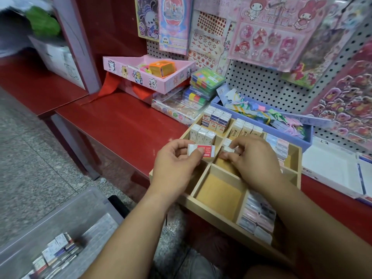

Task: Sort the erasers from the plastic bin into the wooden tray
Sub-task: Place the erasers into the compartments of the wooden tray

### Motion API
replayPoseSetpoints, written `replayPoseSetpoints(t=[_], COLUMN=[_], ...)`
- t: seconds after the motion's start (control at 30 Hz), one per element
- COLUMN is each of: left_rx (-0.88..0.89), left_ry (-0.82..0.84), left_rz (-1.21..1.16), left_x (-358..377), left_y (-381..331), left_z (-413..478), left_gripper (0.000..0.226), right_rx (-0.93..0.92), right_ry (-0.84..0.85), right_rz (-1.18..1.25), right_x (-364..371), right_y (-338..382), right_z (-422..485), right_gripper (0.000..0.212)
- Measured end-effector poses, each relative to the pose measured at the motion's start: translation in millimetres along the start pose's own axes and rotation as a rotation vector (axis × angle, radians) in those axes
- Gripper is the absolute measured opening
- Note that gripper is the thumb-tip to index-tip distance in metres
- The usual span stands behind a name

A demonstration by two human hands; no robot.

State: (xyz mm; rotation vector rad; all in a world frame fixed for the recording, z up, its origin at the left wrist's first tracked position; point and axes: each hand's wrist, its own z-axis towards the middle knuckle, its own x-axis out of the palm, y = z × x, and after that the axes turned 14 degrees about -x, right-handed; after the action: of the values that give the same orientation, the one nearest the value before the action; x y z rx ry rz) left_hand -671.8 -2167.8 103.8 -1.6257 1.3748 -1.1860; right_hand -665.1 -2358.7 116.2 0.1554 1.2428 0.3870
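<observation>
Two erasers held above tray (219,196) on tabletop (120,121): left hand (177,164) pinches red-label eraser (202,151), right hand (249,158) pinches white eraser (228,149). Sorted erasers (203,135) fill rear compartments; loose erasers (56,252) in bin (66,214) on floor.

We couldn't read the print on the red-labelled eraser (203,151); the thumb of the left hand (175,166) covered its near end. The right hand (251,158) hid most of the white eraser (228,149) it pinched, plus the wooden tray (219,196) cell beneath. The plastic bin (60,214) ran off the left and bottom edges, and the erasers (58,252) inside were blurred. Top-left was a green-grey smear (40,23) we couldn't identify.
</observation>
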Motion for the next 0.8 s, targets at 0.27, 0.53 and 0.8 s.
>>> replayPoseSetpoints(t=[0.27,0.53,0.8], left_rx=[0.003,0.008,-0.010], left_ry=[0.013,0.053,0.061], left_rz=[-0.007,-0.050,-0.060], left_x=[-0.6,0.4,-3.2], left_y=[-1.6,-3.4,-4.4], left_z=[-0.3,-3.1,-4.2], left_gripper=[0.021,0.023,0.020], right_rx=[-0.029,0.111,0.355], right_ry=[0.063,-0.016,-0.037], right_rz=[-0.170,0.669,1.015], right_x=[5.9,-8.9,-22.7], right_y=[3.5,36.6,37.4], right_z=[10.2,-7.0,-11.8], right_gripper=[0.028,0.004,0.025])
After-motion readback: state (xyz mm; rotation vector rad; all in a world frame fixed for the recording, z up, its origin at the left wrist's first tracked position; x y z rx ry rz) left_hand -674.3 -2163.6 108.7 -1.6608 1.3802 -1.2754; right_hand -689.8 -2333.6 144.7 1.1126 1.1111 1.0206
